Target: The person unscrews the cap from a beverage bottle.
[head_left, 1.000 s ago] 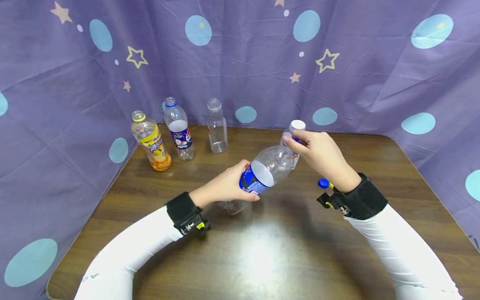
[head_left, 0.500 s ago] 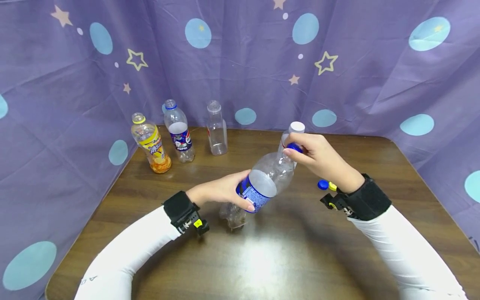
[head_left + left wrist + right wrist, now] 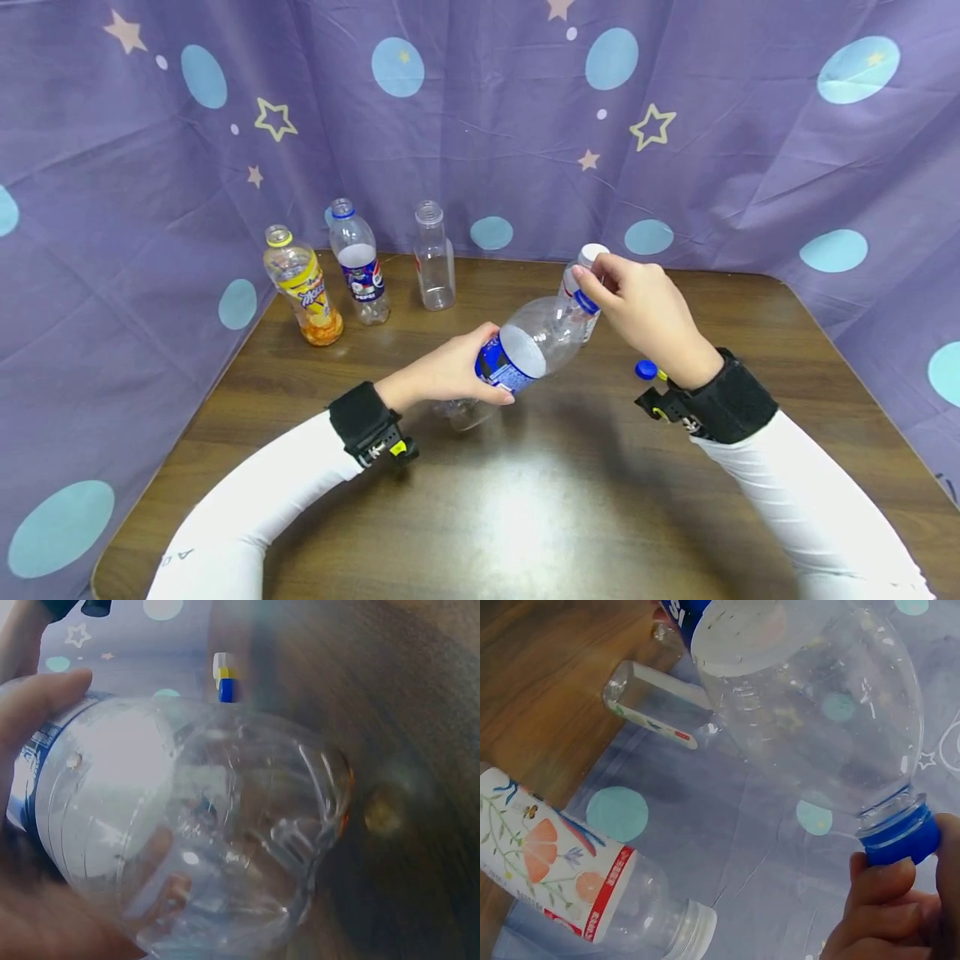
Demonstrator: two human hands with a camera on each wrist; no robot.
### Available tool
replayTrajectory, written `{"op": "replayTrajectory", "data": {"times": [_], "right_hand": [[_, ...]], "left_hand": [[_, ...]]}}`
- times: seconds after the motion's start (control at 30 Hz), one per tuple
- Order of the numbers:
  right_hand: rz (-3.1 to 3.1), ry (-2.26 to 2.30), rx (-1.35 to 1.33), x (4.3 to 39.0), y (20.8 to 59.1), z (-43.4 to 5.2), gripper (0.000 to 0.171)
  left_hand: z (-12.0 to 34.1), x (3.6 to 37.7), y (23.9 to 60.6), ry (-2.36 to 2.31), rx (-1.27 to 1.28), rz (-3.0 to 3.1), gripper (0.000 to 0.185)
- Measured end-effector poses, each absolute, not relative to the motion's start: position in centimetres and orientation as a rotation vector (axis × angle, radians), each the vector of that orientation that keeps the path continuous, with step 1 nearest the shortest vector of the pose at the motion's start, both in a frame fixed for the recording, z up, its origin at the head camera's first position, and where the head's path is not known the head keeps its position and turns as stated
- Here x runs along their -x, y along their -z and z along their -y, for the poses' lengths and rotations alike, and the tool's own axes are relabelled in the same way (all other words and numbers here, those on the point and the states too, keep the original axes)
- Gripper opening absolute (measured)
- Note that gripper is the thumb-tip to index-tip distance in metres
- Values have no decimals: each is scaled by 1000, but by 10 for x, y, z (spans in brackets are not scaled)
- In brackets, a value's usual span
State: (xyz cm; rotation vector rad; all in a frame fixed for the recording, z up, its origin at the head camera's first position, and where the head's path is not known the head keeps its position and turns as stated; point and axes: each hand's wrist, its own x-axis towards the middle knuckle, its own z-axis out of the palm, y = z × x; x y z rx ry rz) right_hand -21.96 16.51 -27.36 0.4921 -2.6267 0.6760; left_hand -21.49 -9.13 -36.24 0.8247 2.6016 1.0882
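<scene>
Left hand (image 3: 450, 377): fingers wrapped round label of clear bottle (image 3: 525, 350), tilted above table (image 3: 525, 517).
Right hand (image 3: 637, 312): pinches blue cap (image 3: 900, 834), seemingly on its neck.

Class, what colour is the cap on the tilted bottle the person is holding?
The cap is blue, pinched by the right hand; the right wrist view shows it best.

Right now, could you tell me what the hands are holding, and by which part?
One clear plastic bottle: the left hand grips its lower body at the blue label, the right hand pinches its blue cap.
</scene>
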Motion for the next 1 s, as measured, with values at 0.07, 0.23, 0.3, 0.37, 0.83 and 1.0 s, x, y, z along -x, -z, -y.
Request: {"op": "replayTrajectory", "data": {"times": [0.07,0.23,0.3,0.37,0.83,1.0], "right_hand": [[2667,-663,-486,221,274,-166,48],[2683,-700,-595,224,275,-169,39],[2644,-742,-724,226,275,-172,27],[2588,-802,-876,227,276,-176,12],[2559,-1084,-880,223,276,-187,21],[2567,-1114,-746,221,273,-184,15]], "left_hand": [[91,215,363,-1074,-813,-2624,81],[92,215,365,-1070,-799,-2629,82],[93,215,365,-1082,-800,-2627,82],[94,216,365,-1091,-799,-2627,82],[98,216,363,-1056,-781,-2651,81],[95,215,360,-1042,-821,-2662,82]]}}
